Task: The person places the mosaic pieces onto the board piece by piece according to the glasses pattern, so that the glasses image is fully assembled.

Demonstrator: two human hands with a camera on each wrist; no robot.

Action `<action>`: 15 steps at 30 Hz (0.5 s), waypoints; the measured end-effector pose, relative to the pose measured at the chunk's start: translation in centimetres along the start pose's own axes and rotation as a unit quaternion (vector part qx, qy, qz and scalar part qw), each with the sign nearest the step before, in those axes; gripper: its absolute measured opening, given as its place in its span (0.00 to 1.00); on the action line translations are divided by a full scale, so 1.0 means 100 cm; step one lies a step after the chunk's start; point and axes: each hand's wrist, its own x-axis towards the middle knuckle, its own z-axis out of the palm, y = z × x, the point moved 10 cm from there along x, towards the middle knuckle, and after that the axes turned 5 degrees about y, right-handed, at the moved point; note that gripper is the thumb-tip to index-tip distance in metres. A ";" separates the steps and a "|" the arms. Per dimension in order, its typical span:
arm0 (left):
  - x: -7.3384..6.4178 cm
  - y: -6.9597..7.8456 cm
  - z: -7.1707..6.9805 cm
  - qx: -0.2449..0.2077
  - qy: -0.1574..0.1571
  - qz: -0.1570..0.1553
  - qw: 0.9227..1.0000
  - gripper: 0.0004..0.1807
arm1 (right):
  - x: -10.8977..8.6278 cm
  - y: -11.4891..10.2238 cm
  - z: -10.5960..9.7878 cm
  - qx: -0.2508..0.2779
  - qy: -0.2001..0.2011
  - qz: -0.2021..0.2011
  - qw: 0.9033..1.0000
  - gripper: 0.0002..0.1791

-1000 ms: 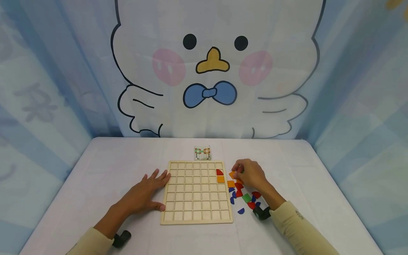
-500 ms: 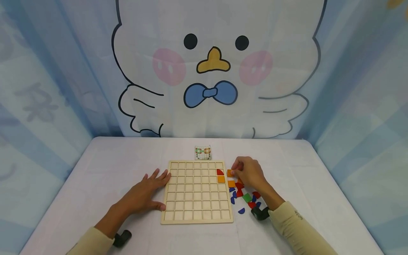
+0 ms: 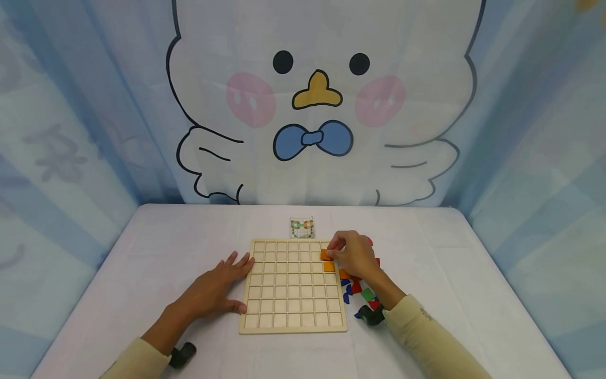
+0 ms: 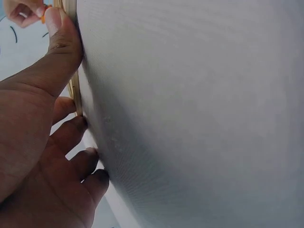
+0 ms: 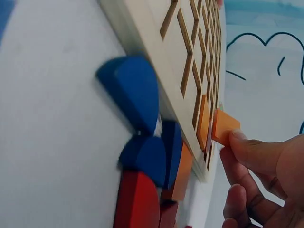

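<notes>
My right hand (image 3: 355, 255) pinches an orange square tile (image 5: 224, 127) between thumb and fingertips. That tile is tilted above the upper right cells of a wooden grid board (image 3: 293, 330). Just below it in the head view, another orange tile (image 3: 329, 266) lies in a cell; the red piece above that one is covered in this view. My left hand (image 3: 213, 287) rests with spread fingers at the board's left edge, thumb and fingertips touching the rim. In the left wrist view the thumb (image 4: 64, 47) lies against the board's side.
Loose pieces lie right of the board: blue half-rounds (image 5: 135, 90), red pieces (image 5: 137, 199), a green square (image 3: 367, 295) and orange ones (image 3: 344, 274). Behind the board is a small patterned card (image 3: 302, 227). Black wrist cameras (image 3: 371, 315) hang under both sleeves.
My right hand has picked up the orange tile from beside the board and carried it left over the upper right cells. The left hand stays in place.
</notes>
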 end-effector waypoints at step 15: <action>-0.001 0.003 -0.001 0.001 -0.005 0.002 1.000 0.62 | 0.002 -0.019 0.019 -0.020 0.003 -0.027 0.999 0.08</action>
